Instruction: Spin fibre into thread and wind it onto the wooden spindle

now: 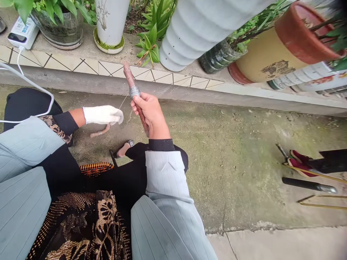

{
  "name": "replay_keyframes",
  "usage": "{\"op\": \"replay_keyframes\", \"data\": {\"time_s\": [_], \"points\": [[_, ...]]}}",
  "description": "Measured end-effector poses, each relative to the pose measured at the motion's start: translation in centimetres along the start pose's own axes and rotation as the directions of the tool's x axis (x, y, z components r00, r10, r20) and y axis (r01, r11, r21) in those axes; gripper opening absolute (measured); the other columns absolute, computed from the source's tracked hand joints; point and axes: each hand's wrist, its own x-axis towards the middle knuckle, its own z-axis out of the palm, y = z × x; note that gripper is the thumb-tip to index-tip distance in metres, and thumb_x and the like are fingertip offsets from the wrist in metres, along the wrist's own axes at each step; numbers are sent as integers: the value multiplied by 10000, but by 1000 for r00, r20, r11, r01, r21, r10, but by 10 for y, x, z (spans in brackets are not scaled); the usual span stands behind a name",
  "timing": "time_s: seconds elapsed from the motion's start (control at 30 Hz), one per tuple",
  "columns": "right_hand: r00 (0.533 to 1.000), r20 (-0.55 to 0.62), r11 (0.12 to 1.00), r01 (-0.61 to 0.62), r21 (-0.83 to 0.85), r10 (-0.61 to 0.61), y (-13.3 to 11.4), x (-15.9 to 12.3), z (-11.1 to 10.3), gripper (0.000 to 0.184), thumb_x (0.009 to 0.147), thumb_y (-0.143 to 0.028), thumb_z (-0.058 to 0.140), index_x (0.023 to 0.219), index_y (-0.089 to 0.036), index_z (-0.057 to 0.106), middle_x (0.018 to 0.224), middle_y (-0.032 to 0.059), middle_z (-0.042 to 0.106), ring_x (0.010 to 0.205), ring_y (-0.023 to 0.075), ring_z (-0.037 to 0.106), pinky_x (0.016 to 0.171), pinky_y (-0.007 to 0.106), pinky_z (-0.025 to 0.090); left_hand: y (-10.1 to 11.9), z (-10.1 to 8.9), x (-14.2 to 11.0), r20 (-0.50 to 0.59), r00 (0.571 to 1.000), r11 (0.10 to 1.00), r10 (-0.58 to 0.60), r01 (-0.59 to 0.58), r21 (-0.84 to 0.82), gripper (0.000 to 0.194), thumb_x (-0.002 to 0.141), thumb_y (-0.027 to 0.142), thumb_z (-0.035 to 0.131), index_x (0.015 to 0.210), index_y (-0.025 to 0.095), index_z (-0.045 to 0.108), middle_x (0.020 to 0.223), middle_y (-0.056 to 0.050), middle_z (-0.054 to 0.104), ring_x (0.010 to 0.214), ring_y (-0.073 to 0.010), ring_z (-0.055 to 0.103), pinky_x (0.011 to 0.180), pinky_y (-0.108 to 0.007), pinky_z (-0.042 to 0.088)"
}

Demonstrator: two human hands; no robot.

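My bare right hand (148,112) is closed around a brown wooden stick (129,75), held at a tilt above the ground. A coil of thin silvery wire (134,91) is wound around the stick just above my thumb. From the coil a single strand runs down and left to my left hand (104,115), which wears a white glove. Its fingers are curled on that strand; the wire's end is hidden. Below the glove a short curved brown piece (100,132) shows, partly covered; I cannot tell whether it touches the hand.
A tiled ledge (89,65) carries potted plants, including a tall white ribbed pot (195,30) and a tan-and-red pot (268,54). A white device (24,33) with a cable sits at left. On the right are another person's red shoes (300,162) and a dark bar (303,183).
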Motion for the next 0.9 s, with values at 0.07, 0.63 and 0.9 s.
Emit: {"op": "replay_keyframes", "data": {"time_s": [0.07, 0.63, 0.9], "points": [[999, -41, 970, -35, -240, 26, 3, 4, -1, 270, 858, -417, 612, 909, -152, 608, 698, 12, 611, 591, 89, 552, 533, 198, 420, 0, -1, -1, 4, 1000, 1000, 3, -3, 3, 317, 879, 341, 379, 987, 156, 613, 794, -24, 661, 676, -130, 573, 637, -220, 408], [899, 427, 987, 28, 159, -94, -5, -12, -19, 410, 738, -517, 717, 843, -146, 580, 652, -29, 563, 520, 48, 463, 448, 169, 343, -11, -5, 2, -266, 964, 1000, 6, -10, -13, 270, 890, 282, 409, 971, 134, 619, 762, -38, 632, 624, -116, 531, 596, -232, 417], [985, -175, 983, -22, -182, -10, 9, 9, -17, 314, 875, -470, 569, 963, -170, 592, 688, -2, 573, 576, 83, 530, 519, 188, 410, -1, 4, -2, 35, 996, 942, 80, -64, -329, 317, 920, 390, 446, 985, 131, 617, 704, -22, 583, 568, -91, 437, 538, -220, 387]]}}
